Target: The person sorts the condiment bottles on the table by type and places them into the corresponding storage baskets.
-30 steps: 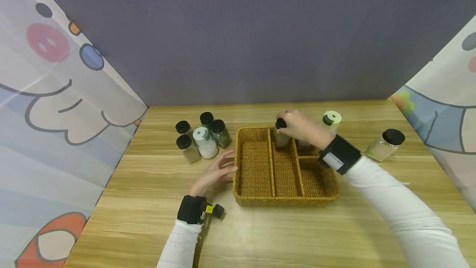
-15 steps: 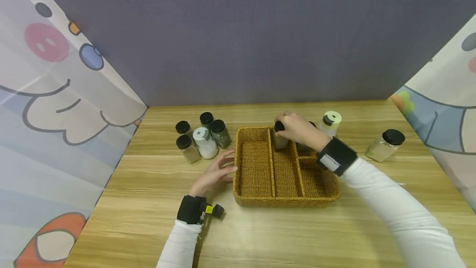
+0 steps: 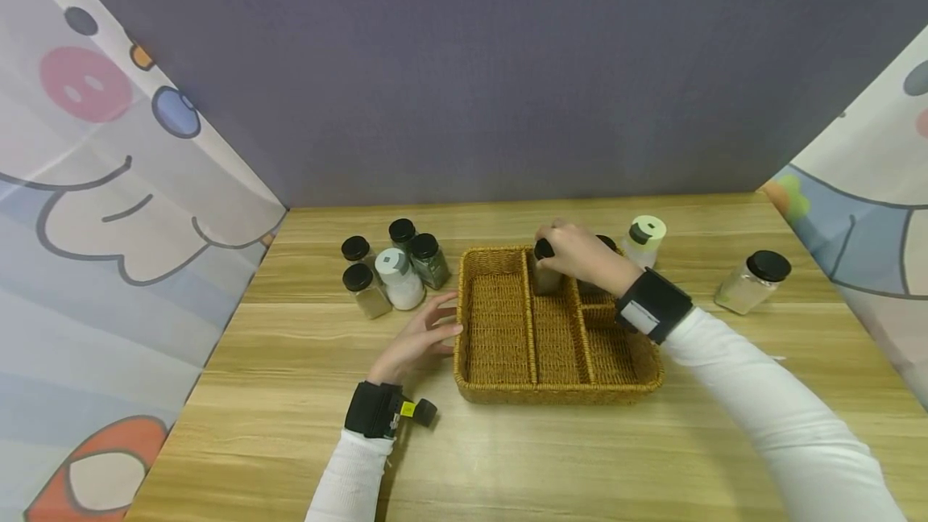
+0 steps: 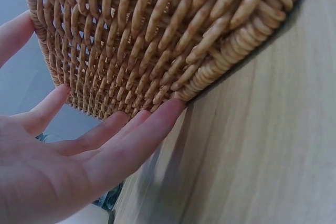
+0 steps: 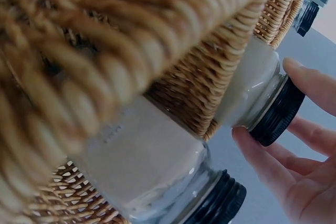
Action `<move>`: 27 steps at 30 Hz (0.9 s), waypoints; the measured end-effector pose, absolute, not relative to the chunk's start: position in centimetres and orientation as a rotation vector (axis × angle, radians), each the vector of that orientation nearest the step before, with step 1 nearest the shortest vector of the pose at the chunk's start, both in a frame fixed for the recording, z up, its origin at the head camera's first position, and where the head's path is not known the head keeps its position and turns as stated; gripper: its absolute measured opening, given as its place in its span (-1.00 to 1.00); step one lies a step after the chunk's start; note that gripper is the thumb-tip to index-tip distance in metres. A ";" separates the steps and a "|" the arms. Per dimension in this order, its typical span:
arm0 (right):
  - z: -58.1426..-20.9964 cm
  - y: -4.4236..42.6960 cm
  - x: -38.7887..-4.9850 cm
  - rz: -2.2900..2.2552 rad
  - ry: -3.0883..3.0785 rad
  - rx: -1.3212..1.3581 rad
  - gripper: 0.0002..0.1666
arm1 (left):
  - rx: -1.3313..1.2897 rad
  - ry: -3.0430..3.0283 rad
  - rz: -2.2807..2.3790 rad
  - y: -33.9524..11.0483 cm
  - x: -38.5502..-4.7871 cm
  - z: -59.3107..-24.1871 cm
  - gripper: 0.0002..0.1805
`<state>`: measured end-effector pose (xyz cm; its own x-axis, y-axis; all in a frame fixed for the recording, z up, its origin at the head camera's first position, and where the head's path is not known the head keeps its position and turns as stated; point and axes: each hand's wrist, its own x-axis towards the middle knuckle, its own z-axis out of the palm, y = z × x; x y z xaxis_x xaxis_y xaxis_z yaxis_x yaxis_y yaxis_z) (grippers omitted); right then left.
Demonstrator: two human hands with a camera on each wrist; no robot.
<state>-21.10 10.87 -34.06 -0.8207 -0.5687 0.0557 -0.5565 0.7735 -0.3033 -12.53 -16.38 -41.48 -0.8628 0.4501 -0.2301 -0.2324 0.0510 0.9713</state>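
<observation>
**Jar pinched by right hand inside wicker basket; basket side touched by left hand**

Black lid of the jar [image 3: 548,280] is clamped between thumb and fingers of the right hand [image 3: 582,252]. Jar is held just below the fingertips, in the long middle compartment [image 3: 557,341] of the wicker basket [image 3: 558,395], at its far end; whether its base touches the basket floor cannot be told.

Second jar [image 5: 152,156] is seen under the right hand, in the far right compartment, separated from the pinched jar by a divider [image 3: 582,329].

Left hand [image 3: 412,341] is set against the basket's left side, fingers spread apart, fingertips touching the weave, nothing gripped.

Just beyond the left hand, a white-lidded shaker [image 3: 403,282] is grouped with four black-lidded jars [image 3: 368,293]. Green-lidded container [image 3: 644,242] is placed just beyond the right wrist; pale-filled jar [image 3: 747,288] is placed well to the right of the right hand.
</observation>
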 end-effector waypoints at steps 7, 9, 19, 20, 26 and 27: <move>-34.3 10.8 -21.1 -0.465 2.915 -0.912 -0.49 | 0.217 1.847 1.867 -16.4 -12.6 -41.7 -0.32; -34.3 10.8 -21.1 -0.467 2.912 -0.905 -0.48 | 0.213 1.842 1.871 -16.4 -12.6 -41.8 -0.32; -34.5 10.8 -21.0 -0.468 2.912 -0.831 -0.44 | 0.210 1.823 1.903 -16.8 -13.4 -43.8 -0.33; -34.5 10.8 -21.0 -0.468 2.912 -0.828 -0.44 | 0.212 1.827 1.903 -16.8 -13.4 -43.8 -0.33; -34.6 11.0 -20.9 -0.486 2.919 -0.824 -0.43 | 0.230 1.846 1.903 -16.9 -13.2 -43.9 -0.28; -34.6 11.0 -20.9 -0.491 2.922 -0.829 -0.43 | 0.231 1.846 1.905 -16.9 -13.2 -43.9 -0.28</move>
<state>-20.90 11.00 -34.62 -0.8530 -0.5214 0.0242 -0.5007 0.8041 -0.3205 -13.24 -16.89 -43.94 -0.8734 0.4430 -0.2025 -0.2164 0.0195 0.9761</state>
